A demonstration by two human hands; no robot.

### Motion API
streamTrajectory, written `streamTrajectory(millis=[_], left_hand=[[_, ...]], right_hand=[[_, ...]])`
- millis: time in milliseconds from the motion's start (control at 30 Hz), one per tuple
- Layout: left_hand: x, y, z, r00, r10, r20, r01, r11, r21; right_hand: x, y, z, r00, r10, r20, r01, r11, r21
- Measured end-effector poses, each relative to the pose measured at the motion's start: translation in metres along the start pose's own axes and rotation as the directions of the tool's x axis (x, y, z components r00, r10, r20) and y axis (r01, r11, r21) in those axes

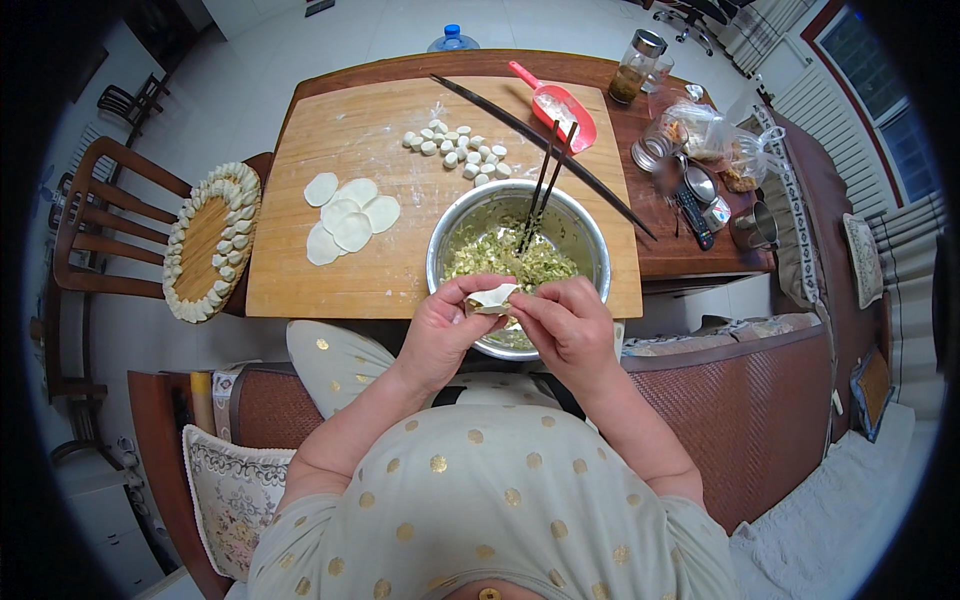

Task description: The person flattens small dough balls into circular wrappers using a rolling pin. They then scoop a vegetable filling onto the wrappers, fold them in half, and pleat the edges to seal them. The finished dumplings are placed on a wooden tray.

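Between my two hands is a partly folded dumpling [491, 299], held over the near rim of a steel mixing bowl [433, 259]. My left hand [442, 330] cups it with thumb and fingers, and my right hand [571, 322] pinches its right edge. Chopped green filling [487, 255] lies in the bowl, where a pair of dark chopsticks [541, 184] stands leaning on the far rim. Left of the bowl, several round dough wrappers [351, 231] overlap on a floured wooden board [285, 285]. Behind the bowl sit many small cut dough pieces [472, 157].
A long dark rolling pin [510, 131] crosses the board beside a red scoop of flour [564, 112]. On a chair [112, 217] at left rests a round tray [199, 255] rimmed with dumplings. A jar [636, 67], plastic bags [697, 135], a remote [694, 217] and a metal cup [754, 225] stand right.
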State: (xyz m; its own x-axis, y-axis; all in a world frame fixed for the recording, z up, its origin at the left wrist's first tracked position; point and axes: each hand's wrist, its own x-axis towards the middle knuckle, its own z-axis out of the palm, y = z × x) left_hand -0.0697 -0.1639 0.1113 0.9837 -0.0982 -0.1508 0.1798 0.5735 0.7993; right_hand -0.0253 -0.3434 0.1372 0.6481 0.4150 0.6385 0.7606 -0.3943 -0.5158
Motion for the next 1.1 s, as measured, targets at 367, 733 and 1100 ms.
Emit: streamTrajectory(millis=[367,733,1100], left_hand=[[0.0,0.004,-0.007,1.0,-0.011,0.013,0.013,0.985,-0.171],[0.0,0.005,0.0,0.996,-0.04,0.075,0.054,0.977,-0.206],[-0.002,0.005,0.004,0.996,-0.072,0.048,0.079,0.982,-0.171]], right_hand=[[0.0,0.007,-0.004,0.977,0.209,0.039,-0.213,0.95,0.227],[0.003,-0.002,0.0,0.983,0.184,0.023,-0.185,0.959,0.214],[0.003,-0.003,-0.001,0.991,0.13,-0.023,-0.125,0.98,0.154]])
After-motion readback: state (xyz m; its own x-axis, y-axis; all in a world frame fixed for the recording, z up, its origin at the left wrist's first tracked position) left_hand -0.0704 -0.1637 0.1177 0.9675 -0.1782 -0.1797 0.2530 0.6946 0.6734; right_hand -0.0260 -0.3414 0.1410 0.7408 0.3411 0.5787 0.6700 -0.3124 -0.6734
